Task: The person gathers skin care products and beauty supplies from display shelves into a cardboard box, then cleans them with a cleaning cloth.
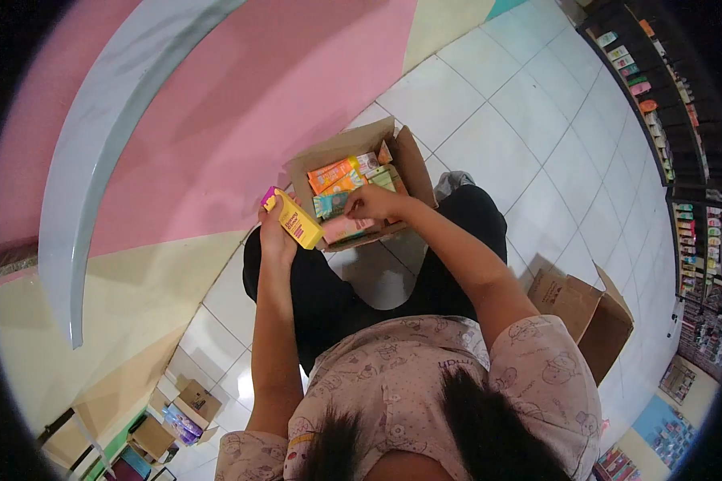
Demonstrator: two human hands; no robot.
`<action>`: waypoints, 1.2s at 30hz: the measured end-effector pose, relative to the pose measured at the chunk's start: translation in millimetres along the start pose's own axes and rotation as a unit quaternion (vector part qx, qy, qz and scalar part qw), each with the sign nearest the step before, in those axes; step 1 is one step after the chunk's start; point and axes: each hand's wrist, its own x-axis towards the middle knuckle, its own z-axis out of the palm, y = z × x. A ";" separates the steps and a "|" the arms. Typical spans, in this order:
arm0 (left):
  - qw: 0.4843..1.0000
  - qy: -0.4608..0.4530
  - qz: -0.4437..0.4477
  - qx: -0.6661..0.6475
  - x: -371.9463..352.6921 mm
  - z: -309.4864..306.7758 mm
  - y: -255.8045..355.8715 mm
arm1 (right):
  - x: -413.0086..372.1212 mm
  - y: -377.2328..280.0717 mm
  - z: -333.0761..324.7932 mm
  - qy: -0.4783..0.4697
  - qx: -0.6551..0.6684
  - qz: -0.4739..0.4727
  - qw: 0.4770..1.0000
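My left hand (276, 232) is wrapped round a yellow carton (298, 220) with a purple-pink end, held tilted at the left side of an open cardboard box (413, 160). Over the inside of that box is my right hand (369, 202), its fingers curled together close to the packs; what they hold, if anything, is hidden. Orange packs (329, 174), a teal pack (330, 204), a pink carton (349, 228) and a green pack (385, 178) lie in the box. My right hand and forearm cover part of the contents.
The cardboard box stands on white floor tiles (489, 140) between my legs, beside a pink wall (297, 80). Another open carton (569, 305) is at my right. Stocked shelves (658, 96) line the far right. More boxes (196, 401) sit at lower left.
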 end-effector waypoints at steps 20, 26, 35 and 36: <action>0.999 0.007 -0.010 0.047 -5.9 12.2 0.0 | 10.2 4.3 23.3 0.104 -0.309 -0.055 0.944; 0.992 -0.043 0.022 0.115 -1.5 10.5 -16.0 | 9.6 -57.6 12.4 0.140 0.327 0.053 0.933; 0.993 -0.083 -0.014 0.088 -16.0 14.5 -9.0 | 24.7 -25.8 -18.4 0.158 -0.130 -0.067 0.977; 0.993 -0.067 -0.008 0.093 -16.9 13.7 -7.6 | 30.3 -22.9 -21.5 0.157 -0.172 -0.054 0.971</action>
